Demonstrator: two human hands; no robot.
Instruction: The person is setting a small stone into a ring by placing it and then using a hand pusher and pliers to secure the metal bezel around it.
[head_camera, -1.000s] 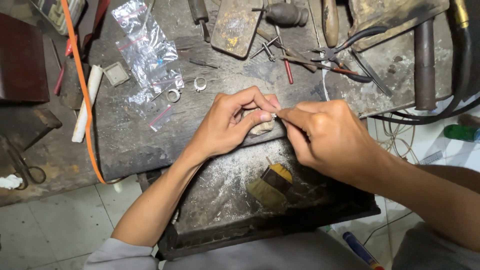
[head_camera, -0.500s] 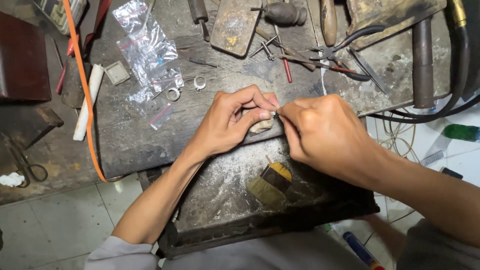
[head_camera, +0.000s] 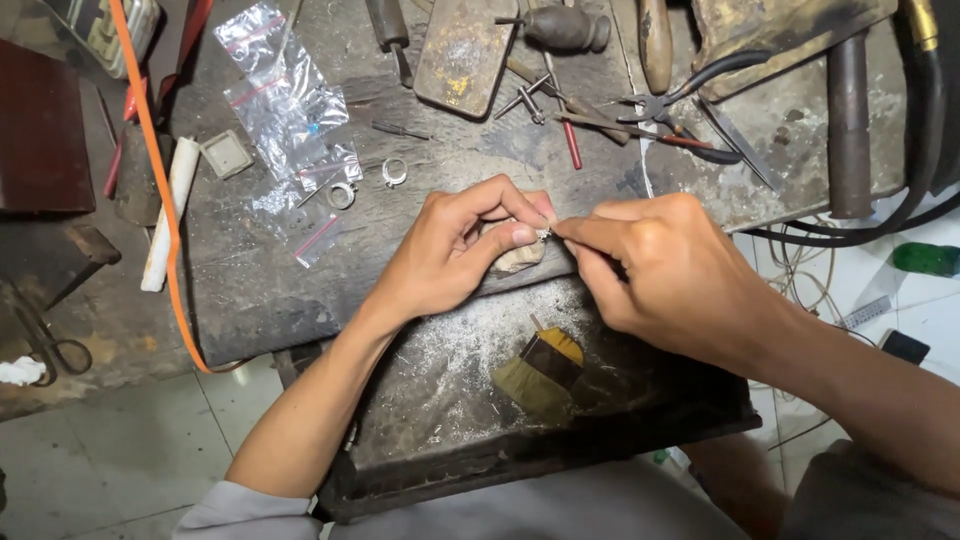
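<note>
A tiny silver piece (head_camera: 543, 233) sits pinched against the worn wooden peg (head_camera: 518, 257).

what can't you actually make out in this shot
- Small silvery piece, head view: too small, pinched between the fingertips of both hands.
- What the right hand holds against it: hidden by its own fingers.
- Peg under the left hand: mostly covered by fingers.
- Green bottle: cut off by the right edge.

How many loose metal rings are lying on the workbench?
2. One ring lies at the edge of the clear plastic bags; the other ring sits just right of it. More may be hidden inside the bags or between the hands.
</note>
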